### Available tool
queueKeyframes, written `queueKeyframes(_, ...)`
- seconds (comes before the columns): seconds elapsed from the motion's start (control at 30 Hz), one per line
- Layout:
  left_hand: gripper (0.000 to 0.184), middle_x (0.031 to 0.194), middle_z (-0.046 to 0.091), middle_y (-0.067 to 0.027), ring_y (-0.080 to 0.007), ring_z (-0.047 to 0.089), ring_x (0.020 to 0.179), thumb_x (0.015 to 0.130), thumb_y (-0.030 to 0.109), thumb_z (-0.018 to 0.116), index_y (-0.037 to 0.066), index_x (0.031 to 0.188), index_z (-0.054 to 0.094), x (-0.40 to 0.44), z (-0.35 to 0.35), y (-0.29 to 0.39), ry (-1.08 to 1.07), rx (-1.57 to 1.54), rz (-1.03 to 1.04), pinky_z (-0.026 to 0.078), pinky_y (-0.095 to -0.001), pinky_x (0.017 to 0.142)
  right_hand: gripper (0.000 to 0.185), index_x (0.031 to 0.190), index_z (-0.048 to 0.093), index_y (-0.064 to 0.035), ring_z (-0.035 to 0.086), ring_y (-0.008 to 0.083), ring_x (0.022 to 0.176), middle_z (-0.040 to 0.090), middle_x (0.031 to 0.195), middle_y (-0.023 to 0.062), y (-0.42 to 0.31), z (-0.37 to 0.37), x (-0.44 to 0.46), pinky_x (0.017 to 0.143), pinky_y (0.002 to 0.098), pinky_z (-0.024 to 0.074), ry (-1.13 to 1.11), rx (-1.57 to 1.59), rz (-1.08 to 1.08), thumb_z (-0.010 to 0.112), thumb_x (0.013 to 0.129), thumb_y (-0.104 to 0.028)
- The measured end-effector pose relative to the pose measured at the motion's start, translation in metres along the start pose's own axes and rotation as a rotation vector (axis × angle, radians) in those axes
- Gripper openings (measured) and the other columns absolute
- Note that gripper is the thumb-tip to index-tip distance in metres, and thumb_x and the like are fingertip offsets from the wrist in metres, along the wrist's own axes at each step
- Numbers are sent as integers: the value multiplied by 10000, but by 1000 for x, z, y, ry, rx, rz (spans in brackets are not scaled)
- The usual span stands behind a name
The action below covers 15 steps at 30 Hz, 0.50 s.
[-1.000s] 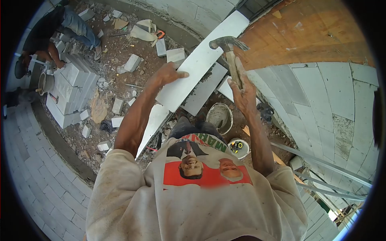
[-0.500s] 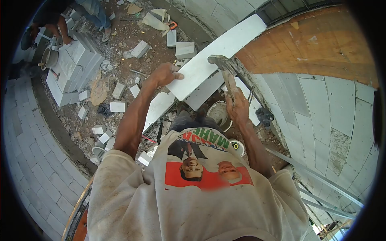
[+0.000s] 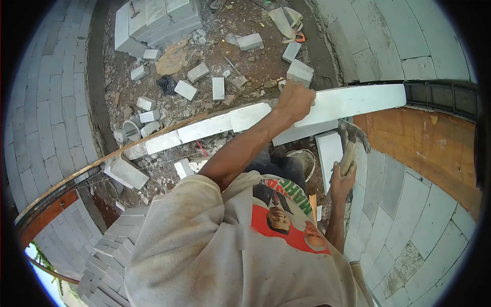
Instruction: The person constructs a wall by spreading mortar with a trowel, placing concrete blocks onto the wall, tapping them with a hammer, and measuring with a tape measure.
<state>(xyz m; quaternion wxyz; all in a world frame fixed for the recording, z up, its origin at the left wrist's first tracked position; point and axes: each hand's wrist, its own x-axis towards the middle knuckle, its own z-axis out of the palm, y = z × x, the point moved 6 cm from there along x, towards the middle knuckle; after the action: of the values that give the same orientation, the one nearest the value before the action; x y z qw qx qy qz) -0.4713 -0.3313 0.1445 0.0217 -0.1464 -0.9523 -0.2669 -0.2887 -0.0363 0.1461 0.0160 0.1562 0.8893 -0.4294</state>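
The long white block is being gripped near its left end by the left hand, whose fingers are being curled over the edge; part of that hold is being hidden by the hand itself. The hammer is being clasped by its handle in the right hand, with its head being held just beside the block's near edge; whether the two are touching cannot be told. The step in hand appears to be one of positioning: the block is being steadied while the hammer is being held ready. For any tap, the block would need to be held firm, the fingers kept clear and the striking face, not the claw, turned to it.

The block is looking pale, long and narrow, with a smooth face and a squared right end. It is lying roughly in line with a row of white blocks, its right end reaching toward dark metal framework and a wooden board. A grey block is being partly covered by it, and a white slab is lying beside the hammer. Farther out, stacked blocks are being surrounded by rubble.
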Motion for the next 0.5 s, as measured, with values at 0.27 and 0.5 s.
queueKeyframes(0.27, 279, 832, 748, -186, -393, 736, 876, 841, 266, 850, 26, 913, 726, -179, -14, 16, -151, -419, -314, 550, -510, 885, 174, 855, 714, -21, 582, 107, 571, 660, 682, 34, 110, 16, -114, 524, 309, 460, -465, 60, 611, 784, 938, -157)
queueKeyframes(0.5, 837, 1702, 362, -205, -335, 122, 1671, 882, 343, 827, 71, 1590, 473, -363, -25, 59, -165, 312, -140, 63, -607, 1338, 271, 850, 757, -5, 701, 284, 722, 715, 814, 194, 362, 63, -221, 668, 458, 527, -874, -446, 220, 713, 955, -251)
